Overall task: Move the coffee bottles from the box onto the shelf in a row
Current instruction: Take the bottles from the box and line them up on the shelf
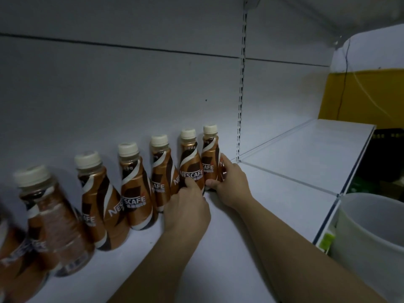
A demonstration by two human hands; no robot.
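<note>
Shelf (218,248) was white, with coffee bottles (135,189) standing upright in a row along the back panel (109,84). Caps were cream and up, with brown labels facing out. The row ran from the blurred near-left corner away toward the slotted upright (241,84). Neighbours stood just beside one another, some touching at the base.

Both forearms reached in from the lower edge to the far end of the row. The left hand (188,206) held the second bottle (191,162) from that end low on its body. Its thumb lay across the label, and its fingers were curled round the far side, mostly hidden. The right hand (228,182) gripped the end bottle (209,154) near its base, fingers wrapped behind and thumb in front. Both bottles stood on the shelf, close together. A strip of label showed beside the right thumb, but whether it belonged to a further bottle could not be told.

Right of the shelf edge stood a white bucket (371,237). A yellow board (367,95) stood beyond it.
</note>
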